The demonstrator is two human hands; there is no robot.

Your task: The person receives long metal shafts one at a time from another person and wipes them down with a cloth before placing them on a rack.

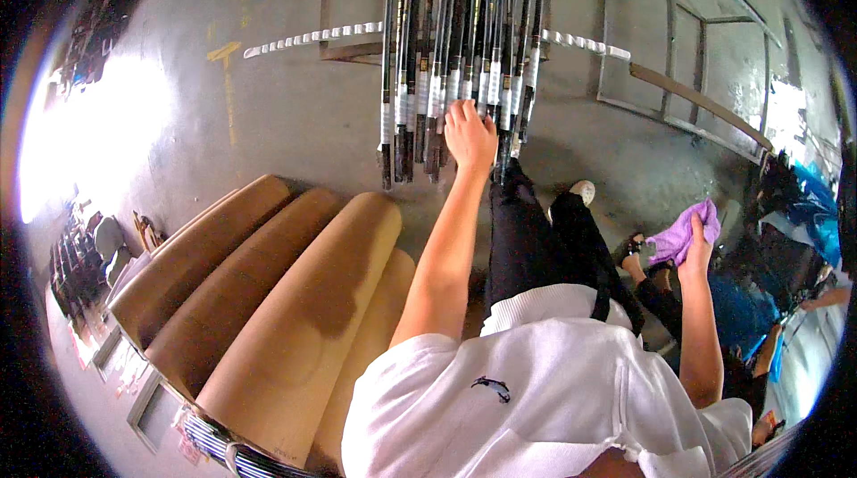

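A row of long, thin black rods [406,32] with pale wrapped bands lies side by side ahead of me, their ends toward me. My left hand [470,137] is on the near ends of the middle rods, its fingers curled down around one; the fingertips are partly hidden among the rods. Out to the right, my right hand [697,250] grips a crumpled purple cloth [674,237], which bunches up above the fingers and hangs to their left. The cloth is well apart from the rods.
Several large brown rolls [303,317] stand close on my left. A white-wrapped crossbar [312,38] runs beneath the rods. A metal frame [668,41] stands at the far right. Another person [754,299] sits at the right, beside blue plastic [817,201].
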